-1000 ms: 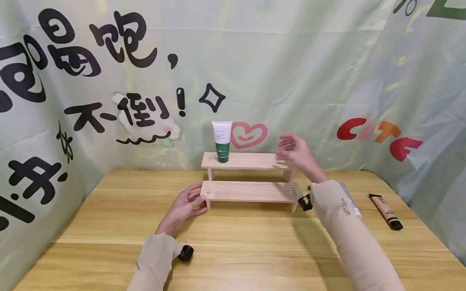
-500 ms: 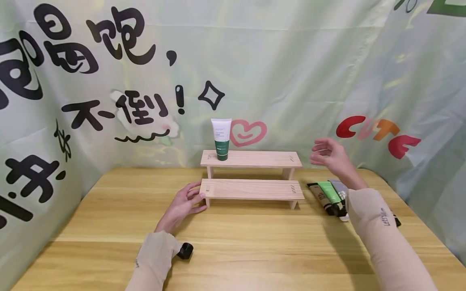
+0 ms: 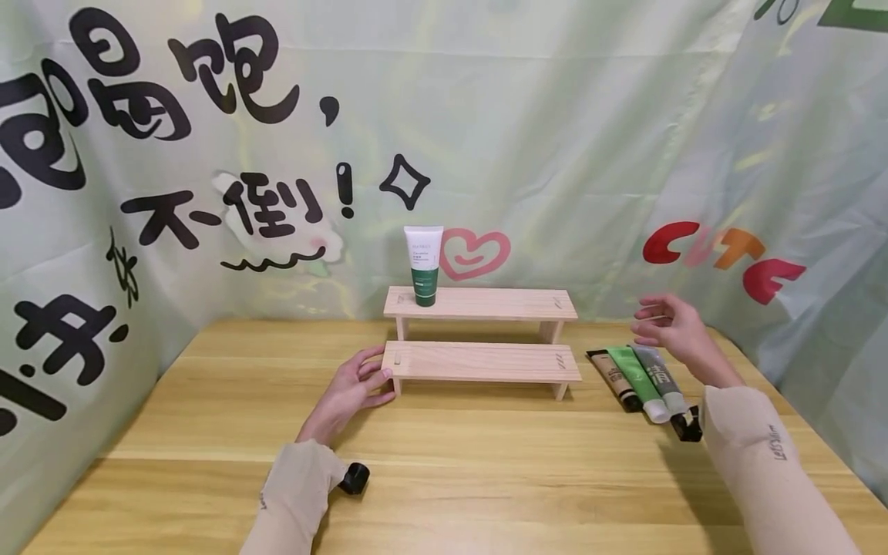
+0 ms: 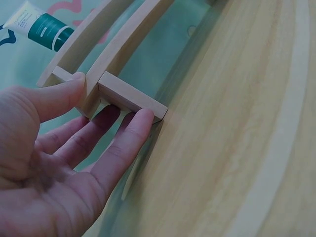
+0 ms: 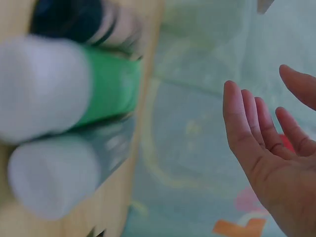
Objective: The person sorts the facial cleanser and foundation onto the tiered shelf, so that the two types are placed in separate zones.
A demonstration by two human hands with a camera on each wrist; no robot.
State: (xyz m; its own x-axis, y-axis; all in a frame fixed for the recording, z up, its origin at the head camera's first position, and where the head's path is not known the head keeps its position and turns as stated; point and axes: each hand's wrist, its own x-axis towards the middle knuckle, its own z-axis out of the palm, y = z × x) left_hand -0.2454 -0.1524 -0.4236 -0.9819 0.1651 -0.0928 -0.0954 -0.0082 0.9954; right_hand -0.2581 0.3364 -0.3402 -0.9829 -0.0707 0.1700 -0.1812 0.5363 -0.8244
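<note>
My left hand [image 3: 347,395] grips the left end of a two-step pale wooden display stand [image 3: 479,361]. In the left wrist view its thumb rests on the board's corner, and its fingers touch the leg [image 4: 131,96]. A white and dark green squeeze tube [image 3: 425,266] stands upright on the upper step, near the left. My right hand [image 3: 669,330] hovers, holding nothing, above three tubes lying side by side: a beige one with a black cap [image 3: 614,379], a green one with a white cap [image 3: 638,381] and a grey one [image 3: 659,376]. Relaxed fingers show in the right wrist view.
The wooden table [image 3: 444,478] extends in front of the stand and to both sides. A printed cloth backdrop [image 3: 555,139] hangs behind and around it. The right sleeve [image 3: 756,447] covers part of the table's right side.
My right hand has moved right and down, from the upper step's right end to above the lying tubes, which are now uncovered. The left hand stays on the stand.
</note>
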